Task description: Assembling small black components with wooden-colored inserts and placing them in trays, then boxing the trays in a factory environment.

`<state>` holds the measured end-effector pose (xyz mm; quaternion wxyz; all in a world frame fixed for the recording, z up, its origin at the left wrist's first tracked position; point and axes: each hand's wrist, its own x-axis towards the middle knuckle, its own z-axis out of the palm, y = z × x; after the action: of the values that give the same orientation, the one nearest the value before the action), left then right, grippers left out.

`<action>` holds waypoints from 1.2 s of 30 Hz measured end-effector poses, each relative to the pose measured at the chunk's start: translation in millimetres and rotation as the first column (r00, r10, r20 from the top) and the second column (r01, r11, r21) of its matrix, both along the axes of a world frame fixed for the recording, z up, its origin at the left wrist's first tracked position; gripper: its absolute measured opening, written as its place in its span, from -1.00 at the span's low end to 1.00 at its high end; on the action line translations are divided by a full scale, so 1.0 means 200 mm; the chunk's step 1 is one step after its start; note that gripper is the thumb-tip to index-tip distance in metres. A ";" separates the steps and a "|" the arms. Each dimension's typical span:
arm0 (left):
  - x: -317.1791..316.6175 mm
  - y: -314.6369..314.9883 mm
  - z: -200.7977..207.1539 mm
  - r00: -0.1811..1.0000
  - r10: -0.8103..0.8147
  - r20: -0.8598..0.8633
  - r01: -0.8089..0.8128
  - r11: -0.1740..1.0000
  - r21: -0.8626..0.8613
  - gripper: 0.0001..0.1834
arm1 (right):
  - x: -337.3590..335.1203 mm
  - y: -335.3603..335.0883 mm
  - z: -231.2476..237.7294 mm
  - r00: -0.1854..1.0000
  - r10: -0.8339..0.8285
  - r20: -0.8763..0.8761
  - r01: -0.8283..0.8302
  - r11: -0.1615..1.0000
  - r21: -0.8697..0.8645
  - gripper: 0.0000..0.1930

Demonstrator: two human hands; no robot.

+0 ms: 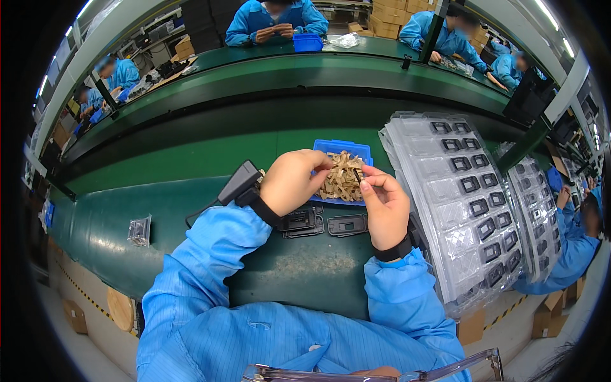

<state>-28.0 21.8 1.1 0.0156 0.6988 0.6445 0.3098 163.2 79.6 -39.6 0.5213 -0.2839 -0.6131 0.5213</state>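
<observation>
A small blue tray (356, 150) full of thin tan, ribbon-like parts (344, 177) sits on the green bench in front of me. My left hand (291, 181) curls over the tray's left side, its fingers in the pile. At the tray's right edge my right hand (384, 202) pinches one tan part between thumb and fingertips. Below the hands lie flat black rectangular frames (347, 225), with more (299, 221) partly hidden under my left wrist. Both forearms wear blue sleeves and black wristbands.
A tall stack of clear plastic trays (464, 204) holding black frame parts leans at my right, with a second stack (538, 216) beyond it. A small clear bag (139, 230) lies at left. A green conveyor (286, 73) runs behind, with other workers in blue seated along it.
</observation>
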 end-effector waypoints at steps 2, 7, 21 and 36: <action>0.05 -0.01 0.01 0.791 -0.204 0.577 0.196 0.978 0.077 -0.68 | -0.01 0.00 -0.01 0.988 0.114 -0.107 -0.115 0.993 -0.005 -0.94; 0.07 -0.07 0.12 0.812 -0.297 0.503 0.331 0.943 0.022 -0.69 | 0.01 -0.02 0.04 0.973 0.230 0.009 -0.229 0.965 0.124 -0.88; 0.09 -0.18 0.05 0.550 -0.075 0.832 0.159 0.987 -0.016 -0.82 | 0.08 0.02 0.10 0.970 0.129 0.205 -0.213 0.858 0.467 -0.60; 0.15 -0.25 0.00 0.854 -0.109 0.508 0.033 0.987 0.156 -0.77 | 0.07 0.02 0.12 0.927 0.308 -0.213 -0.335 0.936 -0.105 -0.60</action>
<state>1.6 -28.1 0.5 0.1491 0.6131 0.5670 0.5295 177.9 83.7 -15.0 0.4644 -0.1630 -0.5600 0.6665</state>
